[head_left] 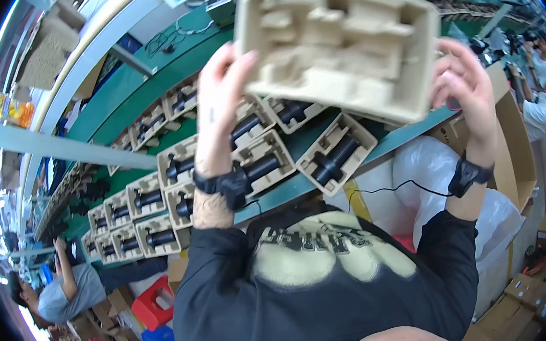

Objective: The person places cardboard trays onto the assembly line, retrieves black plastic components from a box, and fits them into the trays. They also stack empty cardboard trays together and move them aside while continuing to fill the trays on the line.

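Both hands hold an empty pulp tray (pixel 340 45) up above the green belt (pixel 147 90): left hand (pixel 222 86) clamps its left end, right hand (pixel 465 86) its right end, long axis running between them.

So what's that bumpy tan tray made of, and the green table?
The tan tray held up by the left hand and right hand looks like moulded paper pulp: matte, fibrous, with soft pressed edges. The green table looks like a smooth rubbery or plastic belt with a slight sheen; I can't tell which.
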`<control>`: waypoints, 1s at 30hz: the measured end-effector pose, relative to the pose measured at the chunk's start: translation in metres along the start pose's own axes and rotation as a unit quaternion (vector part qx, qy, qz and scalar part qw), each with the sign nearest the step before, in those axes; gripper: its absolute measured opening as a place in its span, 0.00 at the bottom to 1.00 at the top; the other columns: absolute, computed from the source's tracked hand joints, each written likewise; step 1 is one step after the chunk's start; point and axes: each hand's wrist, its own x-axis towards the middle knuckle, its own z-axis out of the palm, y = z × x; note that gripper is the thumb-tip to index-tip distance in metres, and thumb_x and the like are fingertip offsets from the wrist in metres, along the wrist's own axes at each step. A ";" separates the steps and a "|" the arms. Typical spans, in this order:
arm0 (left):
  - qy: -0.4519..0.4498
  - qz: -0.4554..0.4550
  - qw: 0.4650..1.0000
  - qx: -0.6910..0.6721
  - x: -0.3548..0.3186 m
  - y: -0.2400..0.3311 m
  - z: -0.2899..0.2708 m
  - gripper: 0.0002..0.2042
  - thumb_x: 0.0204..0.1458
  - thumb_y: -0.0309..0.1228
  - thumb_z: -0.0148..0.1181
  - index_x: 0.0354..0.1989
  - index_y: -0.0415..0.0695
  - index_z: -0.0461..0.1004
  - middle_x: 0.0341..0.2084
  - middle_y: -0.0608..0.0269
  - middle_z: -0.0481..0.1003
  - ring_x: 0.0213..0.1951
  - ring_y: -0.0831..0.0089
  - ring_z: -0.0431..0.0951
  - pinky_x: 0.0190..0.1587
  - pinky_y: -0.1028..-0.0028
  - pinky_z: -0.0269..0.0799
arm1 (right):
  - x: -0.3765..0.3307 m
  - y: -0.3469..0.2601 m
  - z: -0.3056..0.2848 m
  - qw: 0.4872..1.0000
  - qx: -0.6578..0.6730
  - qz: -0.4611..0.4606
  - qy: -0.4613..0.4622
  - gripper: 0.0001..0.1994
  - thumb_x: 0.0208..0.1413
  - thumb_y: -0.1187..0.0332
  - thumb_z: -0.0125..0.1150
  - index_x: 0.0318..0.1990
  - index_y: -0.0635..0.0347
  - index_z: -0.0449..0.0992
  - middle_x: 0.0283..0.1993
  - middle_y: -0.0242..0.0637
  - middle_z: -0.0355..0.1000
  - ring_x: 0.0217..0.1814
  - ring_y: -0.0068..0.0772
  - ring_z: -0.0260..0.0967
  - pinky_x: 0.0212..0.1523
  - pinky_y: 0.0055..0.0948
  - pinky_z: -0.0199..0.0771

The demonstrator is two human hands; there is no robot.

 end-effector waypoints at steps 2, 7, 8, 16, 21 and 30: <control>0.115 -0.054 0.991 -0.053 -0.051 -0.034 -0.060 0.08 0.52 0.33 0.58 0.26 0.43 0.70 0.21 0.75 0.66 0.26 0.87 0.63 0.29 0.83 0.58 | 0.003 0.005 0.003 0.949 -0.283 -0.048 0.128 0.21 0.55 0.60 0.57 0.49 0.69 0.70 0.46 0.41 0.71 0.48 0.28 0.70 0.49 0.24 0.67; 0.273 -0.183 0.944 0.031 -0.160 -0.101 -0.142 0.09 0.54 0.33 0.56 0.23 0.48 0.66 0.20 0.76 0.67 0.21 0.87 0.66 0.17 0.85 0.62 | 0.041 0.127 -0.167 0.766 -0.580 0.206 0.185 0.19 0.55 0.60 0.57 0.47 0.68 0.73 0.43 0.39 0.73 0.45 0.28 0.69 0.46 0.22 0.66; 0.304 -0.209 0.929 0.026 -0.172 -0.110 -0.145 0.09 0.54 0.33 0.56 0.23 0.49 0.66 0.21 0.75 0.68 0.21 0.86 0.68 0.16 0.84 0.65 | 0.043 0.155 -0.211 0.845 -0.463 0.234 0.130 0.19 0.55 0.61 0.56 0.47 0.68 0.73 0.43 0.39 0.73 0.44 0.29 0.69 0.46 0.23 0.66; 0.473 -0.193 0.857 -0.067 -0.227 -0.125 -0.184 0.08 0.55 0.34 0.55 0.26 0.48 0.67 0.25 0.70 0.71 0.26 0.80 0.74 0.22 0.78 0.76 | 0.058 0.159 -0.231 0.949 -0.194 0.140 0.206 0.18 0.53 0.64 0.55 0.49 0.66 0.72 0.44 0.38 0.73 0.46 0.30 0.67 0.50 0.25 0.63; 0.514 -0.165 0.838 -0.074 -0.259 -0.105 -0.206 0.07 0.55 0.33 0.54 0.28 0.45 0.67 0.28 0.65 0.73 0.29 0.73 0.77 0.28 0.71 0.79 | 0.056 0.141 -0.255 0.939 -0.307 0.031 0.149 0.20 0.53 0.66 0.57 0.51 0.68 0.70 0.49 0.42 0.70 0.51 0.34 0.66 0.52 0.28 0.63; 0.594 -0.135 0.787 -0.095 -0.322 -0.093 -0.260 0.07 0.55 0.33 0.53 0.29 0.44 0.68 0.32 0.60 0.74 0.34 0.68 0.78 0.36 0.63 0.80 | 0.015 0.077 -0.091 0.944 -0.135 0.025 0.299 0.25 0.54 0.66 0.55 0.58 0.69 0.63 0.57 0.45 0.64 0.54 0.36 0.63 0.55 0.31 0.61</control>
